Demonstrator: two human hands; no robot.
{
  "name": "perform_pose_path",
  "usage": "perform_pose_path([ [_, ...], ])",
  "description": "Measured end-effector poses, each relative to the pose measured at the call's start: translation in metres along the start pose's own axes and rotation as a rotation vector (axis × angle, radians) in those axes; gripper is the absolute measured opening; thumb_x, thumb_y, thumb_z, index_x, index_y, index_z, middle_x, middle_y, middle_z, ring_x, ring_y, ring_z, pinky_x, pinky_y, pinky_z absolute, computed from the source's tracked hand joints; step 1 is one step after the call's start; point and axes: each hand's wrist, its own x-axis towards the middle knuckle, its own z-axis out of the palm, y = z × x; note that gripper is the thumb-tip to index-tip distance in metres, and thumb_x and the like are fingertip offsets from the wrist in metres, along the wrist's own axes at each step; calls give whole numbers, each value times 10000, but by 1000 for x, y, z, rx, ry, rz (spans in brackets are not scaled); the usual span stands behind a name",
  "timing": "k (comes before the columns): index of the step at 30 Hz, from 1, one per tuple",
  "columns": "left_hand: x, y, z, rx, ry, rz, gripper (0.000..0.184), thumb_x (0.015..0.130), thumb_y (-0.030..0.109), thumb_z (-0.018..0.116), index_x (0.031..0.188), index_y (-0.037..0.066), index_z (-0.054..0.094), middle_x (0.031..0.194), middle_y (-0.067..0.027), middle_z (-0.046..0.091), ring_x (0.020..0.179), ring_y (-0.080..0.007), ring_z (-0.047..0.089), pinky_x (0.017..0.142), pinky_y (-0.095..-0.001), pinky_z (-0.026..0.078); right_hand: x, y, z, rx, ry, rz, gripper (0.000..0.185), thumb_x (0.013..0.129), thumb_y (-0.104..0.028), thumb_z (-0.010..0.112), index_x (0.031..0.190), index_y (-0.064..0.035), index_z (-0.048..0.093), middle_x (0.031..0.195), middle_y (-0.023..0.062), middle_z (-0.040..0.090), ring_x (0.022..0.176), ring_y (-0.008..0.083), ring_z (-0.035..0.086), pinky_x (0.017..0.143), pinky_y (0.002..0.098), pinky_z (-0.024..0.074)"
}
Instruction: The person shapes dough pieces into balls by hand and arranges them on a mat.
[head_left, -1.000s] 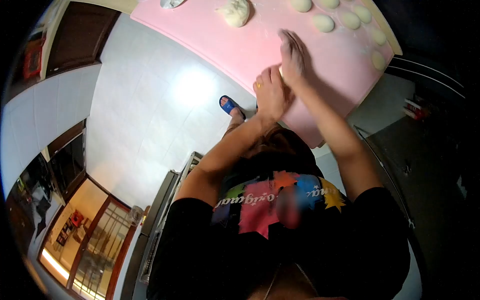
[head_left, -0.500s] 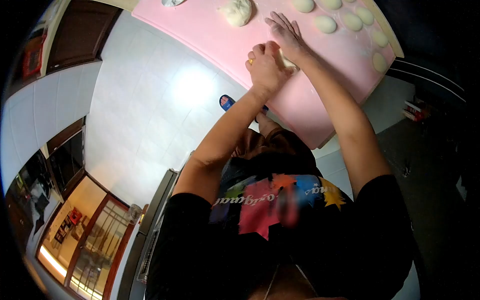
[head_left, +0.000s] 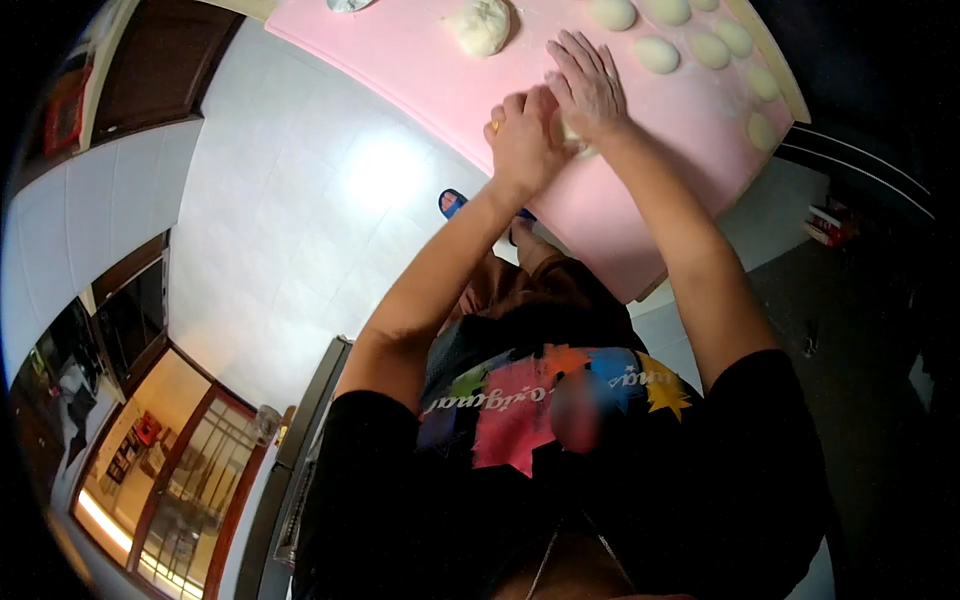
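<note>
A small piece of pale dough (head_left: pixel 574 138) lies on the pink mat (head_left: pixel 640 190), mostly hidden between my two hands. My left hand (head_left: pixel 527 140), with a yellow ring on one finger, is closed with bent fingers around the dough's left side. Just to the right, my right hand (head_left: pixel 592 92) stretches out flat with its fingers pointing away from me, the heel of the palm beside the dough. Flour whitens its fingers. Farther off sits a larger lump of dough (head_left: pixel 480 27). Several smooth oval dough balls (head_left: pixel 656 55) rest at the right side.
A shiny metal object (head_left: pixel 348 4) is partly cut off at the top edge. The table's wooden rim (head_left: pixel 775 60) borders the mat on the right. Below lies a pale tiled floor (head_left: pixel 290 200). A blue slipper (head_left: pixel 452 203) is on my foot near the table.
My right hand has shifted a little to the right and turned more upright. The left hand has slid slightly left, still around the dough.
</note>
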Motion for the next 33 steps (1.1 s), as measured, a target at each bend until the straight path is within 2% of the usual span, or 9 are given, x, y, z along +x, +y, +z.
perform_pose_path([
  [4, 13, 10, 13, -21, -27, -74, 843, 651, 304, 880, 1365, 101, 480, 1331, -140, 484, 1212, -381, 453, 1015, -525, 345, 17, 6, 7, -70, -3, -106, 506, 986, -381, 511, 1419, -119, 511, 1499, 122, 470, 1403, 288, 409, 1176, 531, 243],
  [6, -12, 17, 19, 69, -27, -7, 836, 642, 276, 876, 1354, 95, 479, 1335, -150, 477, 1220, -369, 449, 1023, -516, 335, 4, 3, -5, 1034, -161, 318, 523, 993, -386, 497, 1453, -137, 485, 1507, 122, 470, 1403, 286, 415, 1180, 542, 227],
  [7, -27, 16, 29, 33, -1, 18, 851, 655, 230, 854, 1393, 91, 453, 1356, -160, 465, 1225, -360, 447, 1024, -513, 331, -9, -28, -19, 1114, -36, 517, 519, 998, -345, 485, 1463, -115, 476, 1509, 138, 470, 1401, 322, 415, 1166, 577, 235],
  [8, -46, 8, 39, 31, -4, 25, 851, 655, 230, 854, 1393, 91, 453, 1356, -160, 465, 1225, -360, 447, 1024, -513, 331, -33, -38, -25, 1110, -30, 520, 519, 998, -345, 485, 1463, -115, 476, 1509, 138, 470, 1401, 322, 415, 1166, 577, 235],
  [10, -75, -4, 53, 60, 44, 157, 867, 722, 294, 817, 1467, 104, 417, 1381, -189, 454, 1251, -381, 436, 1054, -534, 337, -80, -44, -18, 143, 18, 324, 498, 1035, -298, 392, 1471, -63, 443, 1536, 152, 430, 1469, 318, 325, 1193, 543, 192],
  [22, 9, 8, 8, 54, -81, -57, 857, 699, 426, 855, 1408, 149, 462, 1311, -171, 506, 1210, -392, 479, 1020, -544, 379, 9, 13, 9, 15, 17, -40, 472, 975, -310, 528, 1384, -74, 521, 1491, 146, 462, 1408, 306, 393, 1163, 533, 267],
  [26, -27, 18, 26, 26, -19, -39, 728, 714, 263, 832, 1338, 88, 500, 1302, -158, 512, 1189, -363, 471, 1020, -498, 349, -15, -17, -24, 968, -119, 416, 431, 1000, -266, 471, 1377, -67, 535, 1492, 150, 476, 1403, 319, 415, 1170, 513, 270],
  [28, -56, 5, 44, 18, 36, 36, 711, 723, 230, 810, 1343, 80, 496, 1310, -159, 503, 1194, -367, 470, 1023, -498, 348, -57, -27, -11, 52, 165, 149, 449, 1003, -253, 457, 1406, -67, 520, 1518, 144, 454, 1413, 334, 403, 1176, 534, 248],
  [33, -62, -17, 35, -81, 17, 133, 821, 710, 300, 848, 1412, 108, 469, 1336, -185, 499, 1233, -388, 477, 1011, -551, 387, -64, -34, -12, 47, 87, 264, 453, 985, -278, 494, 1381, -61, 532, 1493, 163, 467, 1419, 364, 379, 1160, 592, 232],
])
